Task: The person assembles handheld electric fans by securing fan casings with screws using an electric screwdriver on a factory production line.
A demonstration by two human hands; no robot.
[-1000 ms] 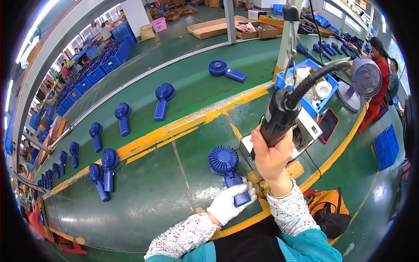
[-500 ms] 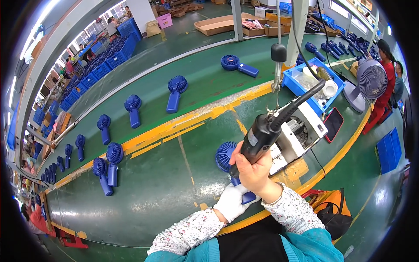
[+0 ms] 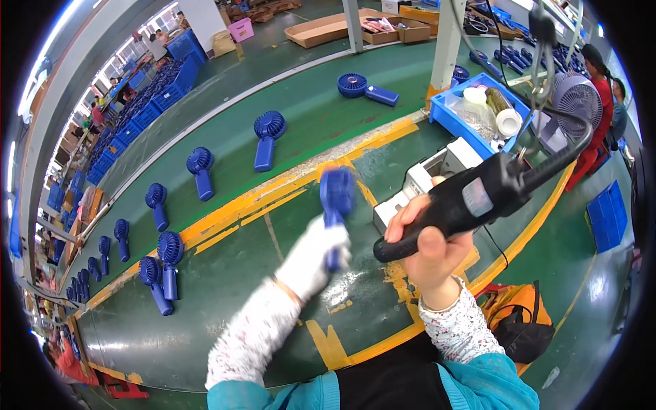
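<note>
My left hand (image 3: 311, 256), in a white glove, grips a blue handheld fan (image 3: 337, 191) by its handle. The fan is held head up over the bench and is blurred by motion. In my bare right hand (image 3: 441, 263) is a black electric screwdriver (image 3: 471, 198), its body tilted and its tip end pointing to the lower left, apart from the fan. A cable runs from its rear end. Partly hidden behind the screwdriver stands a white screw feeder box (image 3: 432, 167). Two more blue fans (image 3: 170, 263) lie side by side on the bench left of my left hand.
Beyond the yellow-taped edge, a green conveyor (image 3: 236, 171) carries several blue fans in a row. A blue bin (image 3: 454, 121) holds bags and jars. A grey desk fan (image 3: 577, 102) stands at the right near a person in red (image 3: 601, 96). An orange bag (image 3: 512, 307) sits by the bench.
My left hand has carried the fan up and left, away from the screwdriver. My right hand has moved right with the screwdriver, which now tilts closer to level.
</note>
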